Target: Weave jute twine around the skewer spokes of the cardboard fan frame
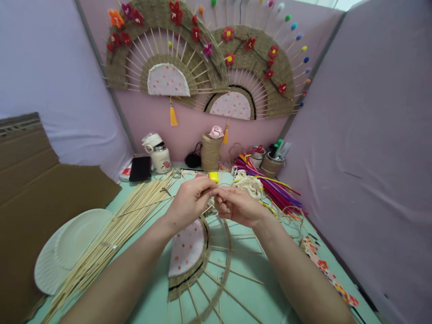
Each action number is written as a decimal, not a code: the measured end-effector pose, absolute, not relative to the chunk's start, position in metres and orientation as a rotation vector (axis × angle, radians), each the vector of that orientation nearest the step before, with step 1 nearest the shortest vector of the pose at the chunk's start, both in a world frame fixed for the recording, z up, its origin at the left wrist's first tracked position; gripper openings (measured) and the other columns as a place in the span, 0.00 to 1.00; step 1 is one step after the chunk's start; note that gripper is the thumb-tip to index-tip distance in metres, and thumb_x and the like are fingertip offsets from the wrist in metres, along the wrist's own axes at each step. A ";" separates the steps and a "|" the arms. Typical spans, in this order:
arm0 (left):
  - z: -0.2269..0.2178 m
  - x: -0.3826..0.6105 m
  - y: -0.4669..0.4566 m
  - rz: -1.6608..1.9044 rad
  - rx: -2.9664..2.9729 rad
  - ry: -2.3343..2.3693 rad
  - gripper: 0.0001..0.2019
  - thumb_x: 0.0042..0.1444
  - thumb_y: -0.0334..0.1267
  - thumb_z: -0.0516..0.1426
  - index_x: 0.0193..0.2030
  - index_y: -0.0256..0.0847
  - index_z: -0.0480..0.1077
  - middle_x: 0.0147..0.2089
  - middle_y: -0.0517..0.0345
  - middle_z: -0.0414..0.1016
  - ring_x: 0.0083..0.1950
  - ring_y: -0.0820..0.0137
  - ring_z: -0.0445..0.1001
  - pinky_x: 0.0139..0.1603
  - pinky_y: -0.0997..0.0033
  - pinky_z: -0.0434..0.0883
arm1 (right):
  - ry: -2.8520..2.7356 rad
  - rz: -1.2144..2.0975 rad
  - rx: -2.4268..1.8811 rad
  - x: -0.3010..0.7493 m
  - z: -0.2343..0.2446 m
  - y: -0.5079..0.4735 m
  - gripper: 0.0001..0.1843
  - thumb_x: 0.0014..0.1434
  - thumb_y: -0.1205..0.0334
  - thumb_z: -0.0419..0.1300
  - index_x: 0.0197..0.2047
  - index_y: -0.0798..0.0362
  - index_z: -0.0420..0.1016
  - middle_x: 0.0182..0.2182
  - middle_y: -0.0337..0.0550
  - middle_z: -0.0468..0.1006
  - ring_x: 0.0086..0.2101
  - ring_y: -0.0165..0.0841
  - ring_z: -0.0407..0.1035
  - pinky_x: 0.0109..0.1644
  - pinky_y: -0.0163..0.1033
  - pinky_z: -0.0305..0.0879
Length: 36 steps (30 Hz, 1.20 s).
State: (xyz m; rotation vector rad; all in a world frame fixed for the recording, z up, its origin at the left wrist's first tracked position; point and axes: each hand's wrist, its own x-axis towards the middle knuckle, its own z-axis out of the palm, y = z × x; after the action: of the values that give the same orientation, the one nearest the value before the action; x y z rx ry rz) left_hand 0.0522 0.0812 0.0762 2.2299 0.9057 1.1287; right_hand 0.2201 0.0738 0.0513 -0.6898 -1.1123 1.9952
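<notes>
My left hand (191, 198) and my right hand (240, 206) meet fingertip to fingertip above the table. Both are closed in a pinch on a thin pale strand of twine (223, 185), of which only a short part shows. Under them lies a half-round woven fan (206, 254), its straight side to the left. Its centre is white fabric with pink dots, edged by woven twine and a black band. Thin sticks radiate outward, crossed by a narrow outer ring of twine (227, 265). My hands and wrists hide the fan's far end.
Long thin sticks (124, 220) lie left, beside white paper plates (72, 247) and brown cardboard (50, 198). Behind stand a bottle (161, 157), a phone (140, 168), a twine spool (211, 153) and pen cups (272, 164). Pipe cleaners (280, 195) lie right. Finished fans (135, 67) hang behind.
</notes>
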 end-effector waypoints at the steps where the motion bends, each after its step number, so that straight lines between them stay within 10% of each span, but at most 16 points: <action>1: 0.078 0.052 0.081 1.108 2.211 0.881 0.09 0.58 0.34 0.54 0.28 0.40 0.71 0.28 0.59 0.72 0.31 0.71 0.68 0.35 0.73 0.63 | -1.119 2.058 -0.646 0.220 0.051 0.074 0.18 0.53 0.49 0.64 0.25 0.54 0.66 0.16 0.30 0.61 0.19 0.22 0.49 0.24 0.32 0.44; 11: 0.079 0.036 0.097 1.468 1.583 1.096 0.09 0.55 0.41 0.57 0.29 0.39 0.69 0.25 0.62 0.67 0.26 0.76 0.60 0.26 0.75 0.58 | -1.332 2.198 -0.393 0.222 0.052 0.065 0.19 0.55 0.48 0.63 0.27 0.56 0.68 0.17 0.33 0.65 0.18 0.23 0.54 0.24 0.33 0.50; 20: 0.094 0.041 0.073 0.969 1.702 0.844 0.05 0.49 0.39 0.62 0.31 0.41 0.78 0.31 0.56 0.78 0.30 0.71 0.69 0.32 0.72 0.67 | -1.292 2.182 -0.469 0.224 0.044 0.075 0.20 0.56 0.46 0.62 0.28 0.56 0.68 0.17 0.32 0.66 0.17 0.23 0.54 0.24 0.32 0.49; 36: 0.078 0.058 0.069 1.291 1.792 0.929 0.06 0.54 0.37 0.56 0.31 0.41 0.73 0.33 0.55 0.74 0.38 0.65 0.72 0.41 0.67 0.67 | -1.108 1.961 -0.550 0.204 0.051 0.058 0.23 0.56 0.42 0.60 0.26 0.54 0.67 0.13 0.31 0.62 0.15 0.22 0.49 0.21 0.30 0.46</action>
State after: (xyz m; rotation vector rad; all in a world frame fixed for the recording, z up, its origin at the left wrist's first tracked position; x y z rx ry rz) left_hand 0.0585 0.0687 0.0775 1.7924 0.9294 1.2906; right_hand 0.2037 0.0576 0.0514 -0.5496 -1.1079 1.9609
